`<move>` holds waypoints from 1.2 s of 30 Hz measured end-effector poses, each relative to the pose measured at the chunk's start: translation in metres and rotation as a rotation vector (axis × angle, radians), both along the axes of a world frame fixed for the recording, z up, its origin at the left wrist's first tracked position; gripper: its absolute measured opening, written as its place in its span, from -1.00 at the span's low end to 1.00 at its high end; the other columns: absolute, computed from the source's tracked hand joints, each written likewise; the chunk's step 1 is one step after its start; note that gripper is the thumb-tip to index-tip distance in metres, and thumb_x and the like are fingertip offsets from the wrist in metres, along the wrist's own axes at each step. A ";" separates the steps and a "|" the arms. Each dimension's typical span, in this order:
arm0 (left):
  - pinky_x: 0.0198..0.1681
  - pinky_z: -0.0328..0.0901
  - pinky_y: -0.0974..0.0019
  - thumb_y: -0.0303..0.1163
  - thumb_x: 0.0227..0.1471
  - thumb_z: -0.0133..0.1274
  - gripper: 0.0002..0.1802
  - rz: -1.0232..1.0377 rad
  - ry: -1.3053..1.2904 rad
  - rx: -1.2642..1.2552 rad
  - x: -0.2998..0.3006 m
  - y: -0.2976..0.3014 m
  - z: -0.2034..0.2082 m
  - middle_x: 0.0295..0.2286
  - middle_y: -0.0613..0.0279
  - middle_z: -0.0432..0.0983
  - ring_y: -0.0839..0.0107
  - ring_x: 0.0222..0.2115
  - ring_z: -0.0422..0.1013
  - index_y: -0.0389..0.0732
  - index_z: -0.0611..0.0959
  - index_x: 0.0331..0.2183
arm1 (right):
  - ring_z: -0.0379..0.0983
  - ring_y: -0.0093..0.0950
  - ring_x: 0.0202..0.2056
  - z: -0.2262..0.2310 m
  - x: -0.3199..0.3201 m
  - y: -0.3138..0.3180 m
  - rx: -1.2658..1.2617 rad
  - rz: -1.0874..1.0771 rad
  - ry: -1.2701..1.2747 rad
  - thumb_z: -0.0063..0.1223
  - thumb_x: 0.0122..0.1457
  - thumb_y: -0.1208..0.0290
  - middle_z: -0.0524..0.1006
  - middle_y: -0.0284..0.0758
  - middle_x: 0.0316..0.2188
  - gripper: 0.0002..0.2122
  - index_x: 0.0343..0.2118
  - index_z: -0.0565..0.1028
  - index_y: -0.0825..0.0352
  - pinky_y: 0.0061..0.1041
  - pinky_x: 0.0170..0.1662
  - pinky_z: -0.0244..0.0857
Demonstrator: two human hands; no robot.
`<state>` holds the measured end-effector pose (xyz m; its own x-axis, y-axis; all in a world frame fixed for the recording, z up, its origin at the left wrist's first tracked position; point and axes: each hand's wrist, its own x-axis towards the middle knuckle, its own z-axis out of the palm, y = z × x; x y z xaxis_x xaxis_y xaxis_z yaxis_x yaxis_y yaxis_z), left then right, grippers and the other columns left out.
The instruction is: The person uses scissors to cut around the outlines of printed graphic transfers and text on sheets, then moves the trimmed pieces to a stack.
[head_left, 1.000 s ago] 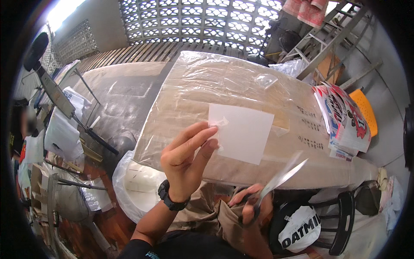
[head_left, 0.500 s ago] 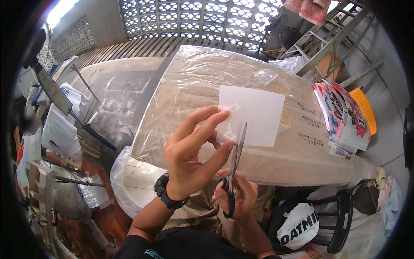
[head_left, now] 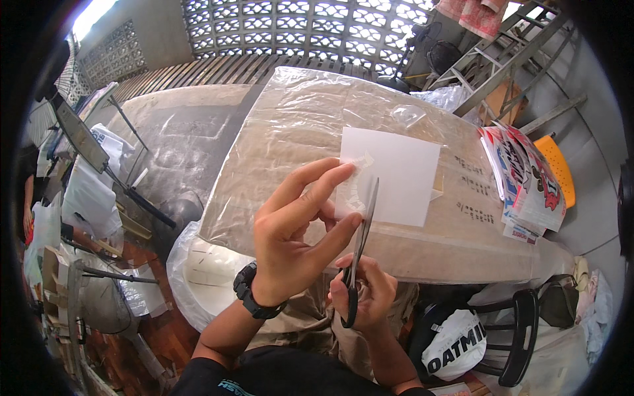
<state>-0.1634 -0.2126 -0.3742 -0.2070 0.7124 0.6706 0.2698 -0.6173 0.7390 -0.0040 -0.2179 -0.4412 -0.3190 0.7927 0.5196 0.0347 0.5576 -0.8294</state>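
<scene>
My left hand (head_left: 300,211), with a black watch (head_left: 249,292) on its wrist, pinches a small, thin, pale cut-out piece (head_left: 352,196) between fingertips and thumb. The piece looks curved, with a jagged edge, and its material is hard to make out. My right hand (head_left: 368,290) grips scissors (head_left: 361,254) by their black handles, partly hidden by the fingers. Their blades point up and away, close beside my left thumb, nearly together. Behind the piece, a white sheet of paper (head_left: 403,175) lies on the plastic-covered table (head_left: 290,125).
Colourful printed papers (head_left: 525,185) are stacked at the table's right, beside an orange plastic thing (head_left: 556,168). A black chair (head_left: 522,336) carrying a white bag (head_left: 456,346) stands lower right. A ladder (head_left: 495,63) leans at the back right. At far left shows another person's arm (head_left: 28,198).
The scissors' tips have risen slightly beside my left thumb. The pale piece has turned a little and shows more of its jagged edge. Both hands keep their hold.
</scene>
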 end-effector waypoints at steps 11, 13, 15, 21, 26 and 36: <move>-0.23 0.43 0.52 -0.71 -0.10 0.29 -0.36 -0.010 0.010 0.016 0.001 0.001 0.003 0.07 -0.09 0.39 0.61 -0.30 0.44 -0.45 0.53 0.09 | 0.40 -0.71 -0.66 0.000 0.000 -0.001 0.053 -0.048 -0.012 0.25 0.13 0.44 0.50 -0.41 -0.66 -0.79 -0.23 0.53 0.41 -0.69 -0.53 0.27; -0.23 0.43 0.52 -0.71 -0.10 0.29 -0.36 -0.016 0.005 0.023 0.001 0.002 0.002 0.07 -0.09 0.39 0.61 -0.30 0.44 -0.45 0.53 0.09 | 0.39 -0.72 -0.65 -0.001 0.000 -0.001 0.042 -0.062 -0.014 0.26 0.13 0.46 0.50 -0.42 -0.66 -0.80 -0.22 0.53 0.41 -0.69 -0.53 0.28; -0.25 0.42 0.52 -0.70 -0.10 0.29 -0.36 -0.008 0.008 0.002 0.002 0.002 0.003 0.07 -0.09 0.39 0.62 -0.30 0.43 -0.45 0.53 0.09 | 0.40 -0.72 -0.65 -0.002 0.001 -0.003 0.012 -0.075 -0.019 0.27 0.12 0.48 0.50 -0.42 -0.66 -0.79 -0.22 0.53 0.41 -0.68 -0.52 0.29; -0.37 0.40 0.54 -0.72 -0.12 0.27 -0.38 0.041 -0.020 0.014 0.003 0.004 0.000 0.02 -0.03 0.45 0.63 -0.40 0.48 -0.38 0.58 0.06 | 0.44 -0.68 -0.62 0.001 -0.002 -0.003 0.092 -0.120 -0.068 0.29 0.09 0.50 0.51 -0.39 -0.64 -0.76 -0.19 0.53 0.41 -0.66 -0.48 0.35; -0.37 0.40 0.55 -0.72 -0.12 0.27 -0.39 0.015 -0.059 -0.031 0.006 0.003 0.000 0.02 -0.02 0.45 0.63 -0.41 0.47 -0.41 0.58 0.05 | 0.43 -0.67 -0.63 0.000 0.000 -0.002 0.088 -0.122 -0.059 0.27 0.11 0.50 0.50 -0.38 -0.64 -0.77 -0.18 0.53 0.41 -0.65 -0.49 0.33; -0.36 0.40 0.55 -0.72 -0.11 0.26 -0.38 0.003 -0.042 -0.071 0.008 -0.004 -0.007 0.03 -0.02 0.44 0.64 -0.39 0.46 -0.41 0.56 0.07 | 0.42 -0.68 -0.62 0.002 -0.001 -0.001 0.060 -0.123 -0.061 0.26 0.11 0.50 0.52 -0.35 -0.61 -0.76 -0.18 0.52 0.41 -0.66 -0.49 0.32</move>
